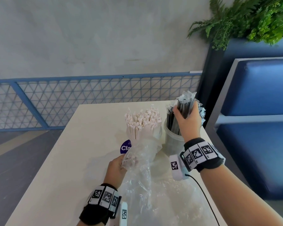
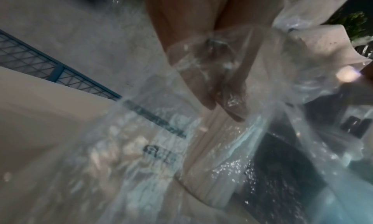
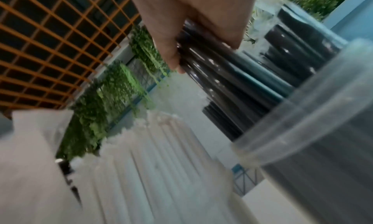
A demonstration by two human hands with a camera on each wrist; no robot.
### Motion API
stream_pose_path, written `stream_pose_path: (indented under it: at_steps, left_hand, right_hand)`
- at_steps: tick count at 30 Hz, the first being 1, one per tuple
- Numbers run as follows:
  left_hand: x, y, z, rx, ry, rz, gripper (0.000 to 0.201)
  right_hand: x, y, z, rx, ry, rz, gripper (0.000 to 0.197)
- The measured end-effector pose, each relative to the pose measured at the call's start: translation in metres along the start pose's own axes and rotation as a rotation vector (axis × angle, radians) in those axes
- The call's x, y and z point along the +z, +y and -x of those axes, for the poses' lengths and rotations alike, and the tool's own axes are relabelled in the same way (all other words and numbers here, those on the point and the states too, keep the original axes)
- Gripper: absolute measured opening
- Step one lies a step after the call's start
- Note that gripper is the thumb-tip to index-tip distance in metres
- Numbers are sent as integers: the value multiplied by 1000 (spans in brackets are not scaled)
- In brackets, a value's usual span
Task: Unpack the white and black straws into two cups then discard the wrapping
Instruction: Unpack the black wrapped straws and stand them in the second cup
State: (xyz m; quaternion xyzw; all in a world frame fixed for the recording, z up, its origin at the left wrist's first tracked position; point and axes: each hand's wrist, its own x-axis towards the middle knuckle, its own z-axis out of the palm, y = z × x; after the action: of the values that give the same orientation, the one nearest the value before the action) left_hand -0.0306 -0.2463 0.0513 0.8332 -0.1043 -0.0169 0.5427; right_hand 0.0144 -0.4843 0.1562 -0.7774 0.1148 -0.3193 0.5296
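A bundle of white paper-wrapped straws stands upright at the table's middle, its lower part hidden by clear plastic wrapping. My left hand grips that wrapping at its left side; in the left wrist view the film lies over my fingers. To the right a translucent cup holds black straws. My right hand grips a bunch of black straws above the cup, their tops still in clear sleeves.
The cream table carries a purple round sticker behind the wrapping. Loose clear film spreads across the near table. A blue padded bench stands right, a blue mesh railing behind, and plants above.
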Motion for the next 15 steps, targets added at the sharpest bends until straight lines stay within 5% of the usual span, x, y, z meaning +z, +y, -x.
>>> stream_pose_path:
  at_steps: [15]
  left_hand:
    - [1,2,-1,-38,28,175,42]
  right_hand:
    - [12,24,24,60,-195,98,36]
